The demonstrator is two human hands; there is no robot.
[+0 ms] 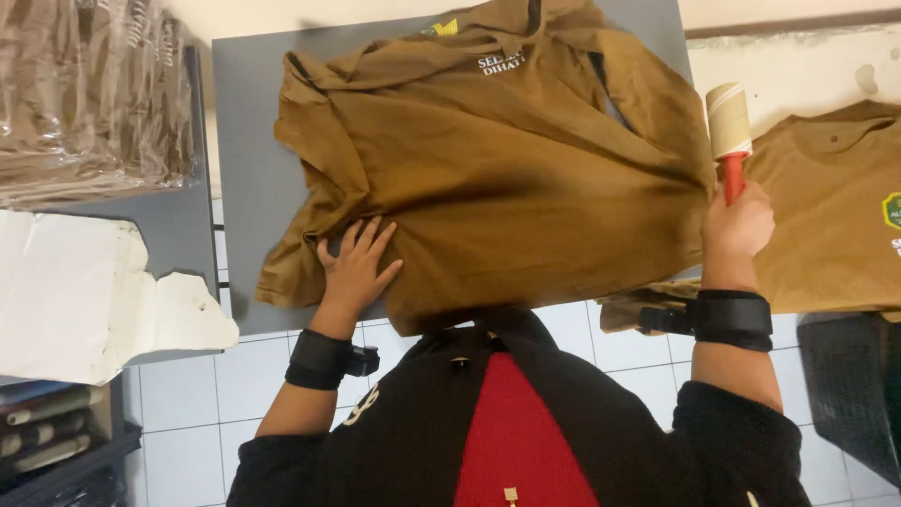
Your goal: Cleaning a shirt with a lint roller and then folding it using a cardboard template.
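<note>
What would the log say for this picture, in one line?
left hand: flat on brown shirt | right hand: gripping red-handled lint roller at shirt's edge | shirt: spread on grey table

At the top left, a stack of clear plastic packages (89, 94) lies on a grey surface, near its left edge; each one holds folded brown cloth and the plastic shines. Just below it, a torn sheet of white wrapping paper (89, 291) hangs over the front edge of that surface.

On the tabletop (246, 178), the brown shirt (488, 178) has a small yellow and green label (441, 28) at its collar, near the far edge. On the second brown shirt (831, 216) at the right, a badge (892, 210) in green and yellow sits at the picture's edge.
</note>
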